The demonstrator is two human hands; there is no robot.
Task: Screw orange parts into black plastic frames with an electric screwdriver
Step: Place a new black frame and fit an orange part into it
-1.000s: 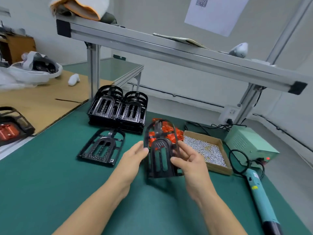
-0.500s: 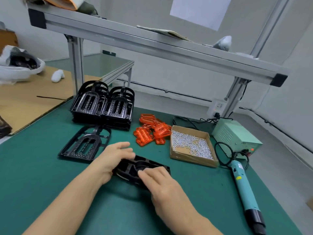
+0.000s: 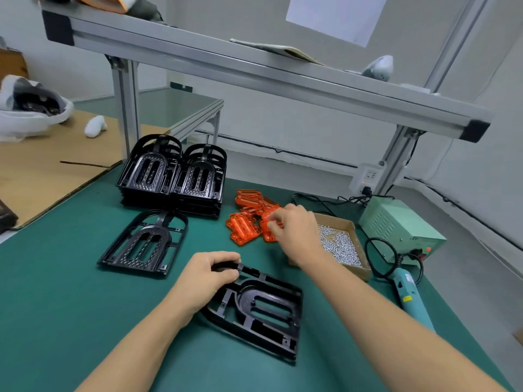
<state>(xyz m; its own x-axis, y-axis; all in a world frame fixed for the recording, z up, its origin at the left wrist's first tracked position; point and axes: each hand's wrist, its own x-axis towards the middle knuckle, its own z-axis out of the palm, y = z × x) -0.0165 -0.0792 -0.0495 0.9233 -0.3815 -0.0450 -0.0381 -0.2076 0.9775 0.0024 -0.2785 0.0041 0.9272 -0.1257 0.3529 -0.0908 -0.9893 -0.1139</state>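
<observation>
1. Now on the green desk (image 3: 70, 301): black frame (image 3: 263, 312) lying flat at near centre, ribbed underside up, rounded end toward the left.
2. Left hand (image 3: 208, 281) gripping the frame's far-left edge, fingers (image 3: 226, 274) curled round the rim and pinning it down.
3. Right hand (image 3: 294, 230) out over the pile of orange parts (image 3: 243, 229), just far of the frame and left of the cardboard box of screws (image 3: 339, 244); fingertips bent onto one orange piece, probably pinching it, though hard to tell whether already lifted.
4. Electric screwdriver (image 3: 410, 295) lying untouched at the right, near the green power unit (image 3: 396, 224), cable looped between them.
5. Spare frame (image 3: 145, 244) flat on the left; two stacks of frames (image 3: 175, 176) at the far side.
6. Handling, as a judgement:
   - Frame: light, stiff moulded plastic, thin ribs likely to flex a little; glossy, so liable to skate on the mat under driver pressure. Best held by the outer rim, pressed flat, clear of the screw bosses.
   - Orange part: small, light, hard and slick, translucent; best pinched by its long edges, leaving the corner tabs free for seating.
   - Screws: tiny and loose, easy to scatter; better picked singly.
7. Step in hand: fetching an orange part for seating in the frame's central recess; no screw driven yet in this frame.
</observation>
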